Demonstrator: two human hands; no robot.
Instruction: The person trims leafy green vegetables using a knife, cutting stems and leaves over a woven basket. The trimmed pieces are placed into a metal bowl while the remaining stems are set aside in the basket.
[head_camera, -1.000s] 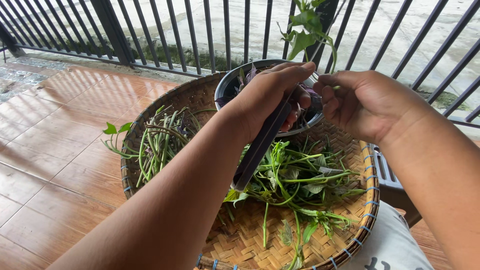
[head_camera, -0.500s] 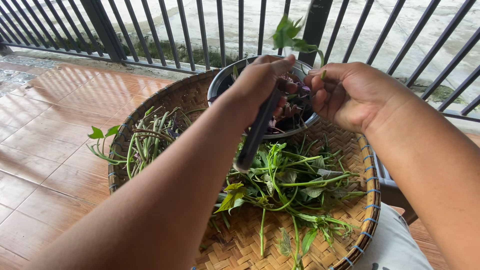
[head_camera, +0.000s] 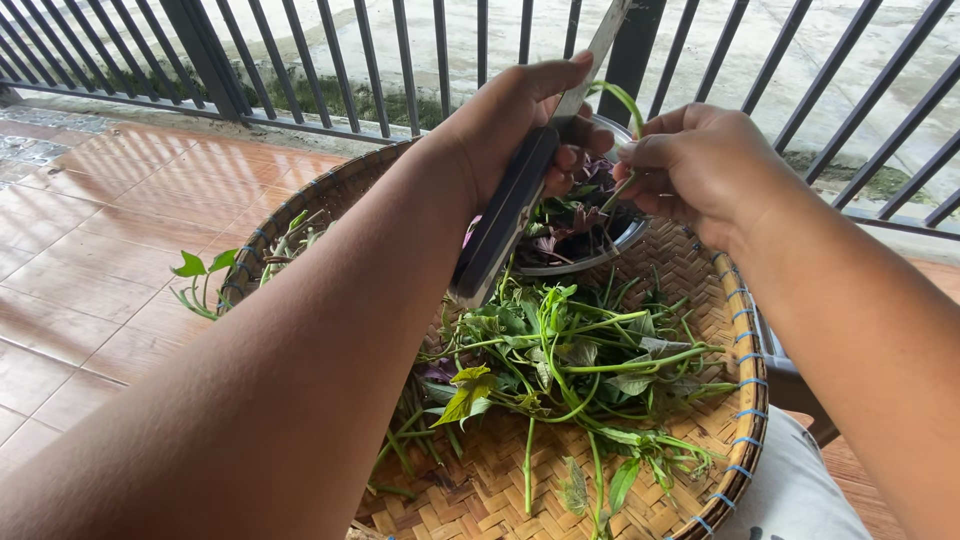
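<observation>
On glossy terracotta floor tiles (head_camera: 90, 250) by a dark metal railing (head_camera: 400, 50), a woven bamboo tray (head_camera: 690, 290) bears leafy greens (head_camera: 570, 360); left hand (head_camera: 510, 120) grips a dark-handled knife (head_camera: 505, 225), right hand (head_camera: 700, 170) pinches a green stem (head_camera: 625, 100) over a steel bowl (head_camera: 585, 262).

I see two big arms and they are bare all the way up. No sleeves cover them. My left hand (head_camera: 510, 120) has no ring, no watch and no glove on it. My right hand (head_camera: 700, 165) is bare too, with nothing on the wrist. The fingers are thick and the nails are short. Down in the bottom corner I can see a bit of light grey cloth (head_camera: 790, 490) on my leg.
</observation>
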